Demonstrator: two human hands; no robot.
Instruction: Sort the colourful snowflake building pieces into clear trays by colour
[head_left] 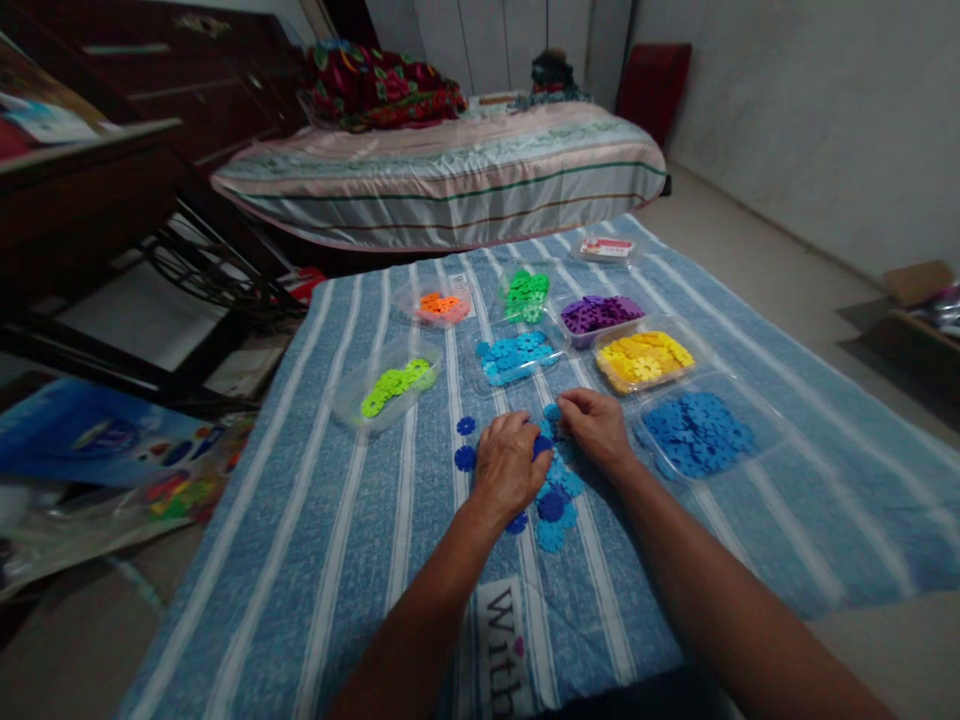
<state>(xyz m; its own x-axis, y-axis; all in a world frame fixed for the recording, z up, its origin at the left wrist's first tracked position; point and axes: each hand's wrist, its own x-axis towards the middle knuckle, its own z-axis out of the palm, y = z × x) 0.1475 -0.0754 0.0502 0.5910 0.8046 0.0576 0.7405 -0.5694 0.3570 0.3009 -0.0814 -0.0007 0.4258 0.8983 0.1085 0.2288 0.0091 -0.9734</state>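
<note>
My left hand [510, 458] is low over the cloth with its fingers curled. A dark blue flower-shaped piece [541, 446] shows between its thumb and forefinger. My right hand [596, 425] pinches the edge of a light blue flower-shaped piece [553, 411]. Between and below the hands is a loose pile of light blue flower-shaped pieces [551, 535], with a dark blue piece [552, 504] on top. Left of my left hand, two dark blue pieces [466, 458] lie apart on the cloth. My left fingertips are partly hidden.
Clear plastic tubs hold pieces sorted by colour: lime [397, 385], orange [440, 305], green [527, 293], sky blue [517, 357], purple [600, 314], yellow [646, 358] and blue [697, 432]. A labelled lid or tub [606, 248] lies at the far edge. Beyond stands a bed [450, 190].
</note>
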